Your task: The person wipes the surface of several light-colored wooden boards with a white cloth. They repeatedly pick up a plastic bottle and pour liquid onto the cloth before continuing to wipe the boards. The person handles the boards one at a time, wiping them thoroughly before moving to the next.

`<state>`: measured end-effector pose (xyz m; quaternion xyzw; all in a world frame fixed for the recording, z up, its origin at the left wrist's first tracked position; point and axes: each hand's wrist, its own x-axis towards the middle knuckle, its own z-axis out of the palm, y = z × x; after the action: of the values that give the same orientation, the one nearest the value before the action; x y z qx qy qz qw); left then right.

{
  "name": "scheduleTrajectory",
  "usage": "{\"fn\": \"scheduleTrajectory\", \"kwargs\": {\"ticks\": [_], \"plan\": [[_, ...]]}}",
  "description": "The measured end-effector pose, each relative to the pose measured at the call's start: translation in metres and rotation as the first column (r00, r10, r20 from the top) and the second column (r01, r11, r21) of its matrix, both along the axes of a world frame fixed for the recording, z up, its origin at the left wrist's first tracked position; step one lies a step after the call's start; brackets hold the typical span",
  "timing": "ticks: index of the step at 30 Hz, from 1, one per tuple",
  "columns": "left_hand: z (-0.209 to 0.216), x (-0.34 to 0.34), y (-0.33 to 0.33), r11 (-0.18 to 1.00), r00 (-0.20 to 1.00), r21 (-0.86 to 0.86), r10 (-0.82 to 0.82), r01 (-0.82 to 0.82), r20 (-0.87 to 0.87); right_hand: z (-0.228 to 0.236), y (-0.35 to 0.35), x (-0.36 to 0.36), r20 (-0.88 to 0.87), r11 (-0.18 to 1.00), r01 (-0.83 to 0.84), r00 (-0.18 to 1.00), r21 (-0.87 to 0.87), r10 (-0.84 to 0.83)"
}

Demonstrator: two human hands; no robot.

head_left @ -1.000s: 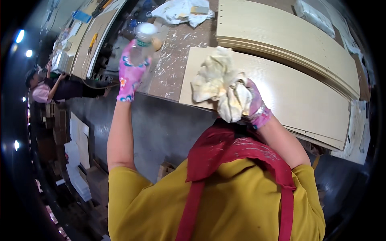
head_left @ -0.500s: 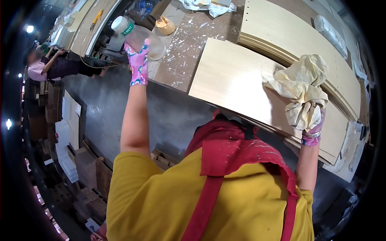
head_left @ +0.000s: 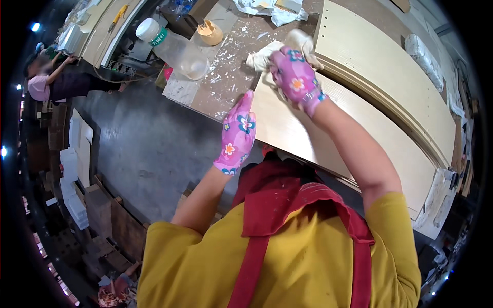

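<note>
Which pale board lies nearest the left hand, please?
The front board, beside the left hand; the back board, with holes at its left end, lies farther off.

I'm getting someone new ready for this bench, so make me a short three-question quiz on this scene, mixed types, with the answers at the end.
1. Fill in the blank: The left hand wears a pink glove patterned with ____.
2. Choose one: The cap of the clear bottle is a) red, b) white, c) black.
3. True or false: The right hand holds a pale cloth at the left end of the front board.

Key: 1. flowers; 2. b; 3. true.
</note>
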<state>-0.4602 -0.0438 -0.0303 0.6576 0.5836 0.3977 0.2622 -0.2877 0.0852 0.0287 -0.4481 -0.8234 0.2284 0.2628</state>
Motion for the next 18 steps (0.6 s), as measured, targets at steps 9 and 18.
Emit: {"fn": "scheduleTrajectory", "kwargs": {"ticks": [9,18], "plan": [[0.001,0.008,0.001,0.996,0.999,0.083,0.036,-0.039,0.032,-0.022,-0.027,0.004,-0.031,0.989,-0.088,0.995,0.116,0.092],[0.000,0.009,-0.004,0.959,0.820,-0.282,0.179,-0.022,0.544,-0.032,-0.086,0.067,0.304,0.986,0.085,0.945,0.141,-0.125]]}}
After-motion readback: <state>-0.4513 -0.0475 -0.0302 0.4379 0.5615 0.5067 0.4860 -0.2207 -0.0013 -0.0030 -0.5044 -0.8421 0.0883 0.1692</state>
